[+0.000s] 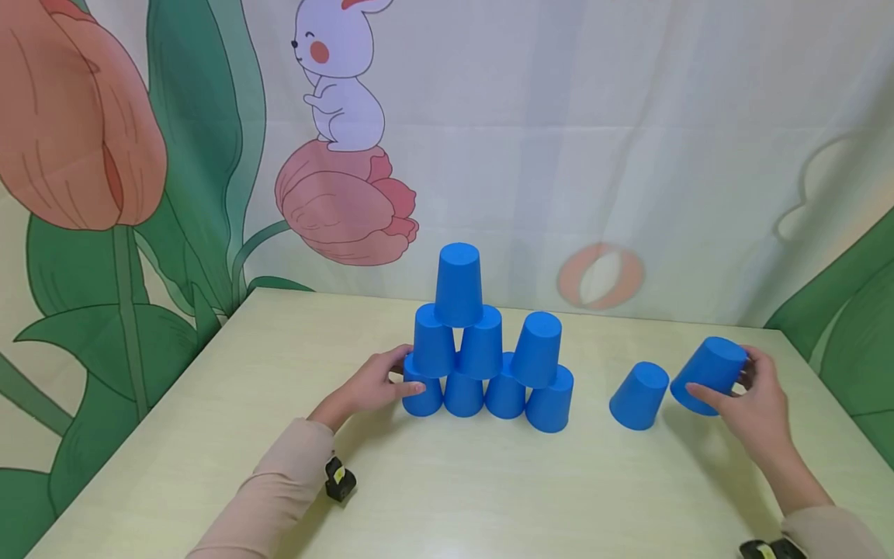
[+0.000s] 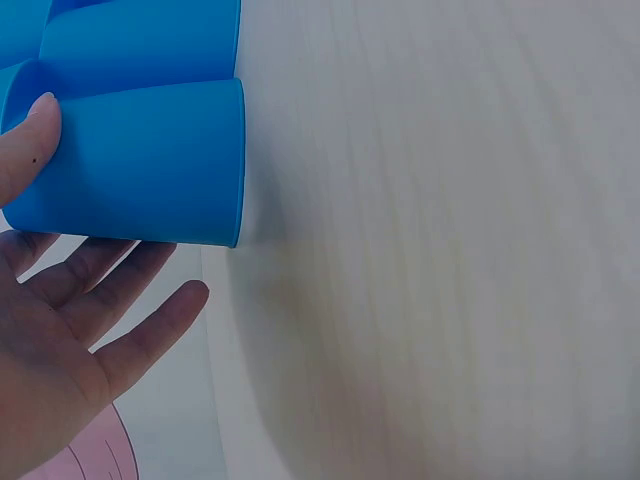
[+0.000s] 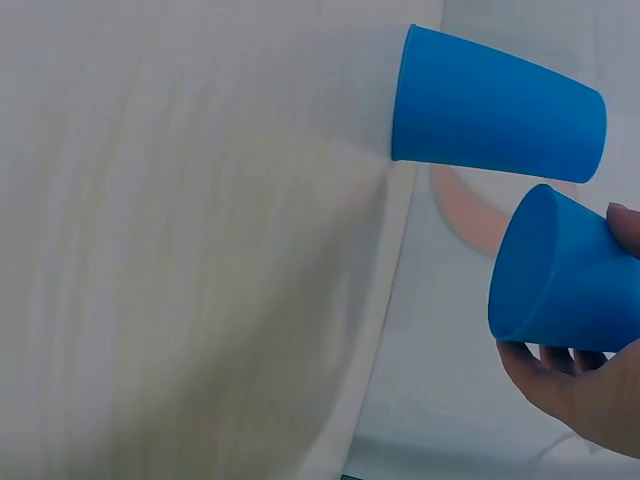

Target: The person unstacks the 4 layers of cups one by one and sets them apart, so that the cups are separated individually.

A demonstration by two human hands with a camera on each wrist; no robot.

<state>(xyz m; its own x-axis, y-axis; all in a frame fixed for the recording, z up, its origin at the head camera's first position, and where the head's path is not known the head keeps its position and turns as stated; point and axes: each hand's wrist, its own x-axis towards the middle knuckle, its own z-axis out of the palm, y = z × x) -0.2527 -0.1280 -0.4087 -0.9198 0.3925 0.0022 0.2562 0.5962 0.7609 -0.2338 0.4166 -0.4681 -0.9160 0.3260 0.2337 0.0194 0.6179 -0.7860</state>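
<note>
Upside-down blue plastic cups stand stacked mid-table. The bottom row has several, and the second tier has two cups on the left and one cup on the right. A top cup rests across the left two. My left hand holds the bottom row's leftmost cup, thumb on the near side and fingers on the far side. Right of the stack my right hand grips a tilted cup above the table, its mouth facing down and left. Beside it a single cup stands upside down on the tabletop.
The pale wooden table ends at a printed curtain with a rabbit and tulips. Black wrist devices sit by both sleeves, one a camera strap at the left wrist.
</note>
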